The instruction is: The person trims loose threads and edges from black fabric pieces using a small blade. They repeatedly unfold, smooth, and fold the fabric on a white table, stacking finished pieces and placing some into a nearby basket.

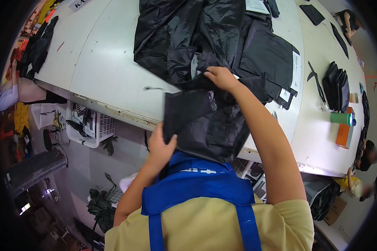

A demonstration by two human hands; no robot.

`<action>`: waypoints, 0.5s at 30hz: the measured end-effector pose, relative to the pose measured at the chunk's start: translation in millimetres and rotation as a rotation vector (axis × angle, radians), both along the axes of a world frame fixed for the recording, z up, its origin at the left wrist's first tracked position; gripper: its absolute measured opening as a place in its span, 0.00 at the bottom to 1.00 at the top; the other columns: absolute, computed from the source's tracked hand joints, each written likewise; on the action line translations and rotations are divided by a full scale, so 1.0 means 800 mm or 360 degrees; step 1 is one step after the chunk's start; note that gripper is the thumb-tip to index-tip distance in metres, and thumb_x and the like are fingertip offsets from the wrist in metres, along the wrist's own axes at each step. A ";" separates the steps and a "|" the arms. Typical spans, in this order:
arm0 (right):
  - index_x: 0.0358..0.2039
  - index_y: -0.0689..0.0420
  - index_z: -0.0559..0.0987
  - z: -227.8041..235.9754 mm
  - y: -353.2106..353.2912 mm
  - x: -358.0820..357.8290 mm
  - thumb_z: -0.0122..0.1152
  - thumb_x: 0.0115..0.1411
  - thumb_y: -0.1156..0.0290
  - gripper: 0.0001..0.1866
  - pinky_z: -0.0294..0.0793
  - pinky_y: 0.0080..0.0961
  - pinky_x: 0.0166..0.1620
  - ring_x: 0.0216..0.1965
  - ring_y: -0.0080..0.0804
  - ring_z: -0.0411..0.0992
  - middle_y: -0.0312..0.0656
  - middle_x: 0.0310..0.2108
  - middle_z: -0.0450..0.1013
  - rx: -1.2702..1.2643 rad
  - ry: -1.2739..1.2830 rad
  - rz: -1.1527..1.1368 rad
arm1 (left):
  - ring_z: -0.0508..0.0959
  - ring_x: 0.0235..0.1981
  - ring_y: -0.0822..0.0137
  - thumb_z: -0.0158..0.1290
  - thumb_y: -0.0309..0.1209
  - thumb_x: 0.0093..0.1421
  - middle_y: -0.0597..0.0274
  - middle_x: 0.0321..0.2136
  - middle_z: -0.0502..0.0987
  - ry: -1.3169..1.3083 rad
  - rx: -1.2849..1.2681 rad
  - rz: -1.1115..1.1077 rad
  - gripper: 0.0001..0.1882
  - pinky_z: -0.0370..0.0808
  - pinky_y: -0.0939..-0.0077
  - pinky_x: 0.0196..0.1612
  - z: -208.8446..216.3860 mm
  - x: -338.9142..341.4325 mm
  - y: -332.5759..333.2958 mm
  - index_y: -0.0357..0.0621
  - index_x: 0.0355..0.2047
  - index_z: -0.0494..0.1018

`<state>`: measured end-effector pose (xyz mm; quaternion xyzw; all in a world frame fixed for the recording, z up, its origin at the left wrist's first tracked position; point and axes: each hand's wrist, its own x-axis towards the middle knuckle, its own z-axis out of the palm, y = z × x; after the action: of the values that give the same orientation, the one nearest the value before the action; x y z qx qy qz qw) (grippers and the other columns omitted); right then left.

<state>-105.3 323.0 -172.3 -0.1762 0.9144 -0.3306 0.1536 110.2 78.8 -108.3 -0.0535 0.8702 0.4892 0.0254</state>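
A black, slightly shiny folded fabric piece hangs over the table's front edge, against the blue apron I wear. My left hand is closed on its left edge, thumb on top and fingers behind. Farther up, my right hand pinches dark fabric between thumb and fingers at the upper edge of this piece. Just beyond lies a large crumpled heap of black fabric, with a small grey patch showing beside my right hand. I cannot tell whether the heap and the held piece are joined.
Flat folded black pieces with white labels lie right of the heap on the white table. Farther right are a black stack, a green cylinder and an orange box. White baskets stand below the edge. Other people work around.
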 end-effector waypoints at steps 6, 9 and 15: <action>0.41 0.59 0.79 -0.020 -0.004 -0.040 0.60 0.58 0.59 0.17 0.72 0.24 0.40 0.35 0.29 0.75 0.45 0.32 0.77 -0.0126 -0.0619 -0.0059 | 0.73 0.38 0.51 0.58 0.31 0.55 0.48 0.36 0.70 0.0038 0.0040 -0.1000 0.34 0.71 0.63 0.45 -0.026 -0.053 0.122 0.38 0.60 0.58; 0.45 0.60 0.77 0.022 0.033 0.001 0.59 0.58 0.68 0.16 0.71 0.24 0.44 0.39 0.28 0.73 0.42 0.37 0.76 -0.1200 -0.0417 -0.0600 | 0.71 0.48 0.44 0.50 0.32 0.60 0.44 0.47 0.70 -0.0150 0.0055 -0.1066 0.25 0.69 0.59 0.52 -0.090 -0.082 0.145 0.36 0.56 0.63; 0.55 0.68 0.65 -0.017 0.127 0.196 0.64 0.54 0.70 0.31 0.64 0.38 0.56 0.50 0.44 0.69 0.52 0.45 0.71 0.0078 0.0548 -0.1716 | 0.64 0.58 0.54 0.59 0.32 0.51 0.54 0.56 0.66 0.0554 -0.0536 -0.1110 0.27 0.61 0.56 0.59 -0.088 -0.079 0.129 0.44 0.53 0.68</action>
<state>51.3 424.6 -186.2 0.2679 0.8943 -0.3074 -0.1843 46.7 182.3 -179.0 0.3242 0.8952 0.3040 0.0329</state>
